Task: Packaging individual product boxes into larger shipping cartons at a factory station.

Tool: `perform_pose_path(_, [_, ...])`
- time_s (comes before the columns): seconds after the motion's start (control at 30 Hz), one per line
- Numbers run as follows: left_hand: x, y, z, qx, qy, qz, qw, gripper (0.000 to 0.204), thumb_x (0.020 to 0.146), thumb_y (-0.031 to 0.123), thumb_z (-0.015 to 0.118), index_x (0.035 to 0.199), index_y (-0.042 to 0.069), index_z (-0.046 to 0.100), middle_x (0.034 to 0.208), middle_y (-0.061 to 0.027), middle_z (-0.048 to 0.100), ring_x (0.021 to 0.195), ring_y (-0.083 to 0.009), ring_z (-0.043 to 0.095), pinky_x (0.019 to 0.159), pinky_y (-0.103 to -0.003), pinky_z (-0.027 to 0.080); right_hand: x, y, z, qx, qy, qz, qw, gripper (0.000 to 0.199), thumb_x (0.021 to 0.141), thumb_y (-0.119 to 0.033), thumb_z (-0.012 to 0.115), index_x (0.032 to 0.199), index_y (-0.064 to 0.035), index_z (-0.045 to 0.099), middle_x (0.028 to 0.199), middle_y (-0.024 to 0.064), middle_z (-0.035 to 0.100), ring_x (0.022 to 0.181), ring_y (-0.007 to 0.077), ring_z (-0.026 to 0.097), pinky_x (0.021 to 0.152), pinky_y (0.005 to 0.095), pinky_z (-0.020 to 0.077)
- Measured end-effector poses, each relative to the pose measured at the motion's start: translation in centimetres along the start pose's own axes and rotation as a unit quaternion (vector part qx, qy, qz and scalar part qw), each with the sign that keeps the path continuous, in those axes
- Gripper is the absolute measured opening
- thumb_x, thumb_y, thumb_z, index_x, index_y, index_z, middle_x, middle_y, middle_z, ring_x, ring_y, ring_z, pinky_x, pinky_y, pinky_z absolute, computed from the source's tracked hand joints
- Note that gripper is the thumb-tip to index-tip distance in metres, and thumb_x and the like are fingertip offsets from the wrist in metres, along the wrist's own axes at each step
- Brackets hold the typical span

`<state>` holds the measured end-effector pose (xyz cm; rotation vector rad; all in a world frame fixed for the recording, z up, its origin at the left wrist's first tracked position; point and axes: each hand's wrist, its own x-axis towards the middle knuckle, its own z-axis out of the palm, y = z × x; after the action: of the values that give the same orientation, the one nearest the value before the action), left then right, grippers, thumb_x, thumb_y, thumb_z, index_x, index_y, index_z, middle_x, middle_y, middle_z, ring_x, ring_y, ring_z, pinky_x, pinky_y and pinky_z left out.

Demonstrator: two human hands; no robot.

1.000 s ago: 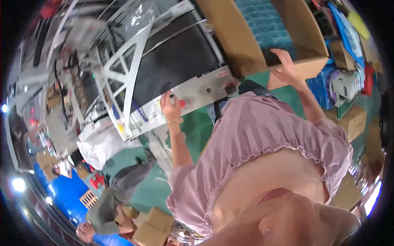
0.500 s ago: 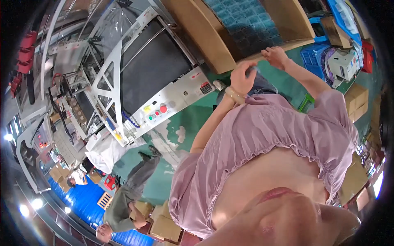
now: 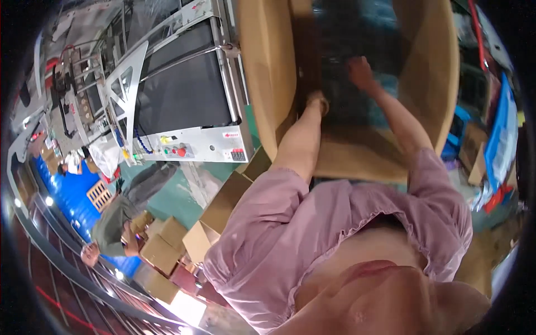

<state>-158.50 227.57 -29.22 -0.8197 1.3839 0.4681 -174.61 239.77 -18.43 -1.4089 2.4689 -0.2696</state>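
Both of my arms reach down into a large, deep cardboard box [image 3: 357, 164] in front of me. Blue, shiny film-wrapped packs [image 3: 363, 17] fill its middle, the nearer ones in shadow. Close to the box's left inner wall is my left hand [image 3: 316, 100], a pale bangle [image 3: 325, 105] round its wrist; the fingers are dark and hard to make out. My right hand [image 3: 362, 71] hovers over or touches the packs farther in, smeared by motion, so its grip does not show.
Left of the box stands a machine with a dark conveyor belt [image 3: 181, 95] and a button panel [image 3: 181, 151]. Brown cartons [image 3: 164, 245] sit at lower left, near another person [image 3: 114, 223]. A blue bin [image 3: 460, 125] is on the right.
I have leaned forward over the box, and both hands have gone from its near edge down inside it. The machine and the other person now appear farther left.
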Motion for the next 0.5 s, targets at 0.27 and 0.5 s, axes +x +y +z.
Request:
perform_pose_path(0.27, [2.3,-8.1,0.8,-0.158,0.106,-0.219,0.957,0.039,0.088,0.024,0.038,0.120,0.006,0.049,0.122,-0.0155,0.048,0.116,-0.0255,0.043,0.099,-0.035,0.033,3.7,-1.1,4.4,-0.084,-0.080,0.035,0.993,0.015,0.077,-0.017,0.056,0.085,-0.0052,0.062,0.083,0.0106,0.059,0.076,0.0271,0.057,0.061,0.0402,0.0467])
perform_pose_path(0.5, [-4.4,-20.9,1.9,-0.330,0.156,-0.266,0.892,0.041,0.088,0.028,0.038,0.122,0.007,0.047,0.123,-0.0146,0.047,0.116,-0.0253,0.043,0.099,-0.036,0.032,2.5,6.8,12.4,-0.050,0.164,-0.158,0.972,0.029,0.085,-0.032,0.048,0.101,-0.0104,0.058,0.108,0.0102,0.054,0.094,0.0284,0.051,0.076,0.0437,0.0428])
